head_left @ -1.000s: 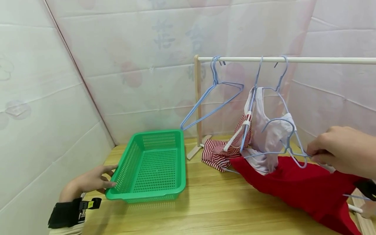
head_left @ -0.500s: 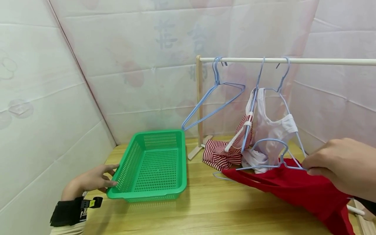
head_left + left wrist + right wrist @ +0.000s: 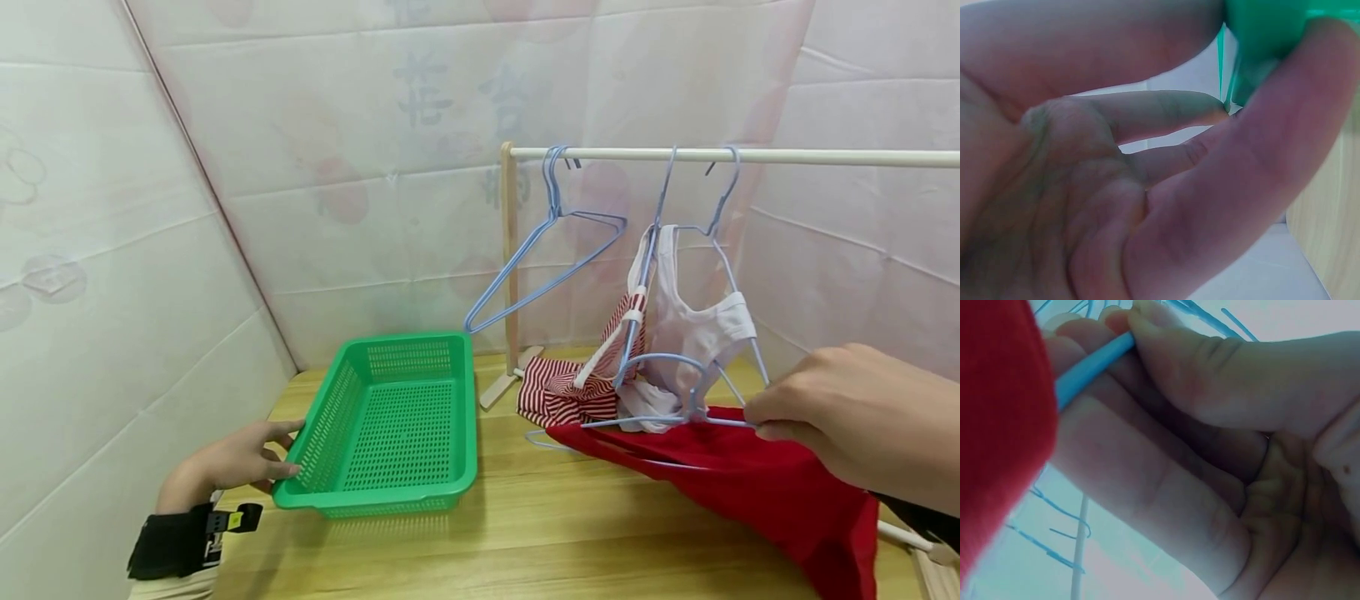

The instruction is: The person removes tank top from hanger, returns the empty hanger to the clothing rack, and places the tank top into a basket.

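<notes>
Left hand (image 3: 232, 460): fingers and thumb clamped on the basket (image 3: 390, 499) near the worktop (image 3: 555, 533)'s left edge, apparently steadying it. Right hand (image 3: 832, 421): fingers pinching the hanger (image 3: 633, 422), apparently supporting the red garment (image 3: 787, 492) toward the right edge.

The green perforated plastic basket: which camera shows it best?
The head view: the basket shows nearly whole, the left hand covering little of its rim. The left wrist view catches just a green piece near the top; the right wrist view, none.
</notes>
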`<state>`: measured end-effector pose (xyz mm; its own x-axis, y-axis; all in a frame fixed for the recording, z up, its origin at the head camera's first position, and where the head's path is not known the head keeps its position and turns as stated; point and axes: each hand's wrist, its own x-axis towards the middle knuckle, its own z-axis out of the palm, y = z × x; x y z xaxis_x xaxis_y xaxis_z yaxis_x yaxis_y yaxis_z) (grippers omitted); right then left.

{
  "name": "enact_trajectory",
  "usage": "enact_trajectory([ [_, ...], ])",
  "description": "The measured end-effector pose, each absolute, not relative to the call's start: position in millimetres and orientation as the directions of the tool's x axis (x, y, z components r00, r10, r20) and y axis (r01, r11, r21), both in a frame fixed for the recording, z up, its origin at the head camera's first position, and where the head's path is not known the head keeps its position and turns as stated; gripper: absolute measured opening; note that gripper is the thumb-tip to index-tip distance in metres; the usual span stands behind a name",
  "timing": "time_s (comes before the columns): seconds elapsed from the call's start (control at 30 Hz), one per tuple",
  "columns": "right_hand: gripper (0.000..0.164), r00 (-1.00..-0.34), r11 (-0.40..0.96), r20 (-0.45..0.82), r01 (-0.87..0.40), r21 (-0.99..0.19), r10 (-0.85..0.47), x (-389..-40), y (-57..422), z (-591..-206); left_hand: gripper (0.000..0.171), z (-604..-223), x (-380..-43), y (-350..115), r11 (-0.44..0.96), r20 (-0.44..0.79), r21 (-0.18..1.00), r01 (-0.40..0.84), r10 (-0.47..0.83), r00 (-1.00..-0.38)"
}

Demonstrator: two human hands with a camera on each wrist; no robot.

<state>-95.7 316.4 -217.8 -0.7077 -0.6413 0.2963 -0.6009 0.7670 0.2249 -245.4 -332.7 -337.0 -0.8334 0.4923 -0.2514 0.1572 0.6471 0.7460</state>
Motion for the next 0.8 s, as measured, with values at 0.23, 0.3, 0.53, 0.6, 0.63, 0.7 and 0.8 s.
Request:
enact_trajectory([
  [0.23, 0.049, -0.638, 0.728, 0.355, -0.637, 0.254, -0.683, -100.0, 305.1, -216.0, 0.092, -337.6, -245.8, -332.6, 0.641, -0.259, 0.754, 0.143, 0.491, -0.832],
  [0.3, 0.044, -0.660, 0.739, 0.337, -0.626, 0.249, -0.672, -100.7, 304.1, -216.1, 0.092, -338.2, -246.2, -332.9, 0.639, -0.259, 0.755, 0.143, 0.491, -0.832],
  [0.53, 0.033, -0.708, 0.765, 0.290, -0.607, 0.215, -0.643, -103.5, 302.4, -213.0, 0.091, -337.9, -245.7, -332.6, 0.648, -0.261, 0.748, 0.141, 0.483, -0.836],
  [0.6, 0.036, -0.692, 0.755, 0.305, -0.618, 0.219, -0.654, -103.5, 301.0, -212.0, 0.092, -337.6, -245.7, -332.4, 0.652, -0.261, 0.745, 0.142, 0.481, -0.837],
  [0.63, 0.037, -0.686, 0.752, 0.310, -0.622, 0.217, -0.658, -103.5, 300.0, -211.3, 0.092, -337.7, -245.6, -332.4, 0.653, -0.262, 0.744, 0.143, 0.481, -0.837],
  [0.7, 0.041, -0.675, 0.746, 0.323, -0.630, 0.216, -0.664, -102.9, 297.7, -209.5, 0.092, -337.9, -245.7, -332.5, 0.653, -0.261, 0.743, 0.145, 0.483, -0.836],
  [0.8, 0.048, -0.637, 0.726, 0.358, -0.650, 0.226, -0.682, -102.6, 292.9, -206.8, 0.092, -338.1, -245.3, -332.4, 0.652, -0.260, 0.744, 0.146, 0.484, -0.836],
])
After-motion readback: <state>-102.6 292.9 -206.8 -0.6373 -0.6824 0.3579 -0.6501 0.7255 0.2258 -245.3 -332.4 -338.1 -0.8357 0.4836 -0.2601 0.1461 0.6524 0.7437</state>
